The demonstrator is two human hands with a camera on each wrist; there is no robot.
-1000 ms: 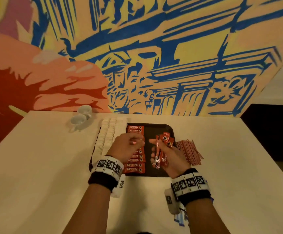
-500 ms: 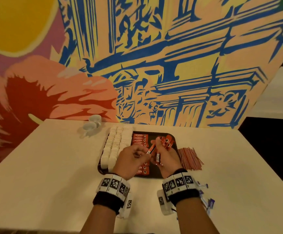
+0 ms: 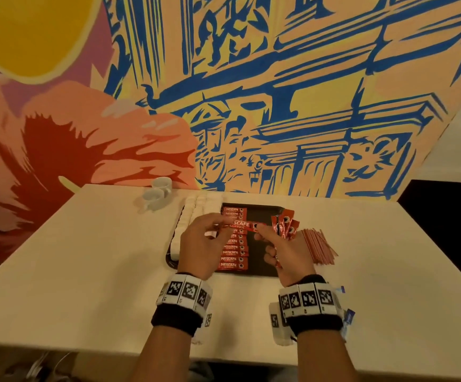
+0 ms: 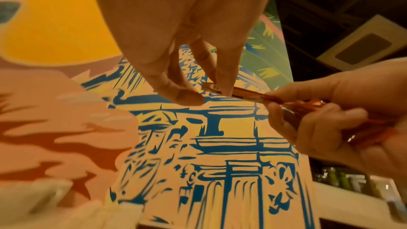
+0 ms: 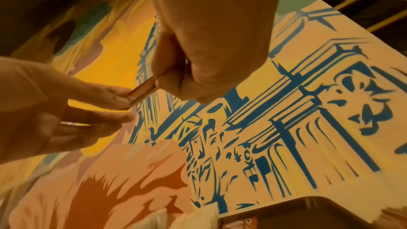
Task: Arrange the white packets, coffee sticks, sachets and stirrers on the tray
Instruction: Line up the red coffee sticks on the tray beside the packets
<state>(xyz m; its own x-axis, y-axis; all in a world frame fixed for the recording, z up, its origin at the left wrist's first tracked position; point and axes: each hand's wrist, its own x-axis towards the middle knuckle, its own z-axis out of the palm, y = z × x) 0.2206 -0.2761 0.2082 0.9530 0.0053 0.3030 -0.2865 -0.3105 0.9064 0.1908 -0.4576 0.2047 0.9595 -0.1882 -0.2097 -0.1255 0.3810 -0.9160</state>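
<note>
Now that my left hand [image 3: 200,245] has pinched one coffee stick [image 3: 241,225] out of the bunch [image 3: 285,223] my right hand [image 3: 287,250] still grips, it can join the row on the tray [image 3: 262,267]

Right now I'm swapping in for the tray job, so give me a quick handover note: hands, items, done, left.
Left hand pinches one end of a coffee stick held above the tray; right hand pinches the other end and grips a bundle of spare sticks.
Done: white packets in rows on the tray's left, column of coffee sticks beside them.
Left: place held sticks; stirrers lie on the table, off the tray.
</note>
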